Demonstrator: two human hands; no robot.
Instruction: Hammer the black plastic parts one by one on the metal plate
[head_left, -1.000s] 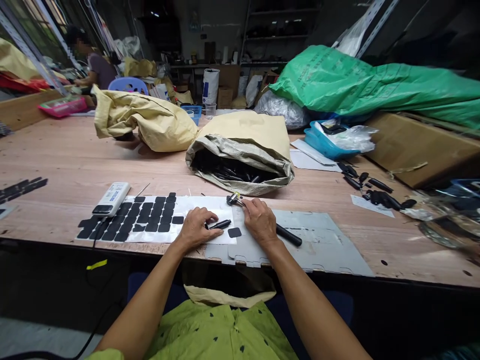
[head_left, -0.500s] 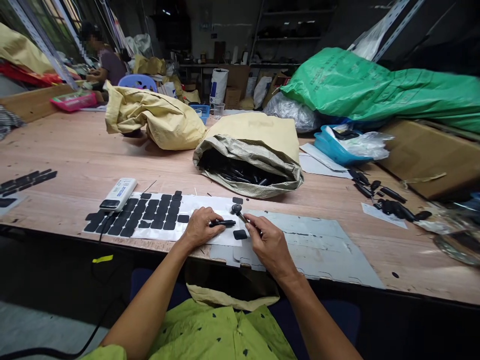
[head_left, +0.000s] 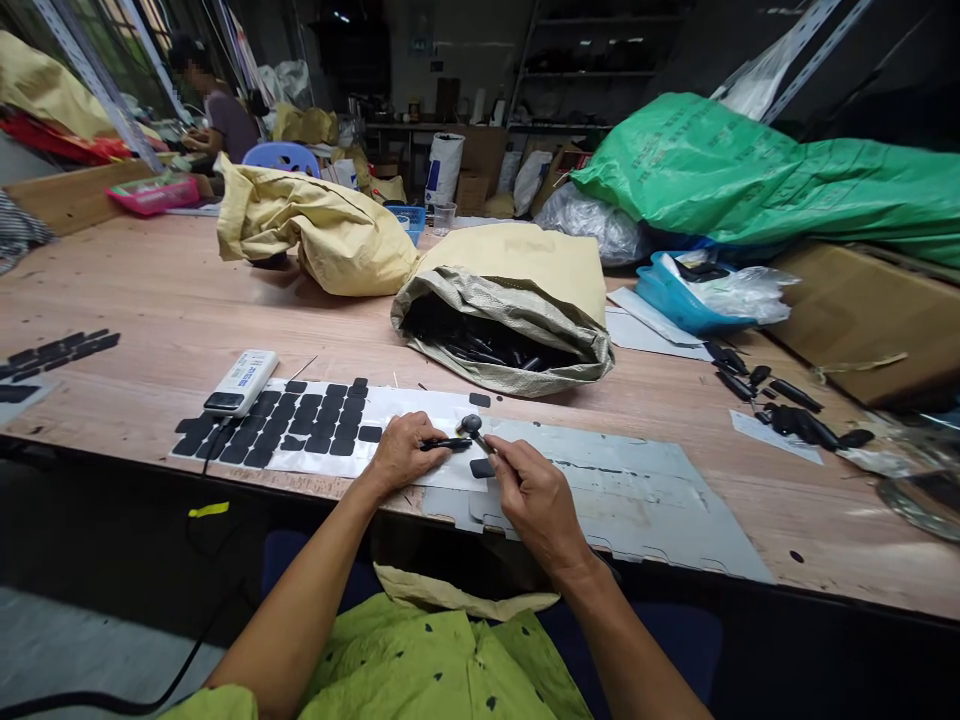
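My left hand (head_left: 403, 455) is closed on a slim black rod-shaped piece (head_left: 447, 443), which points right over a white sheet (head_left: 409, 400). In my right hand (head_left: 541, 500) is the thin handle of a small hammer-like tool (head_left: 471, 424) with a rounded dark head. That head is at the right end of the black piece; I cannot tell whether they touch. Below it lies a black rounded-corner pad (head_left: 482, 468). Rows of similar black pads (head_left: 330, 422) cover the left of the sheet, and a grey board (head_left: 622, 490) is under my right hand.
An open sack (head_left: 540, 250) of black pieces lies ahead, beside a folded yellow sack (head_left: 330, 235). A white corded device (head_left: 241, 383) sits left. Loose black parts (head_left: 799, 420), a blue basin (head_left: 686, 297) and a cardboard box (head_left: 862, 320) are right. Another person (head_left: 221, 120) sits far left.
The tool's head has come down slightly toward the end of the black piece. My left hand keeps its hold, and the whole view has shifted a little.
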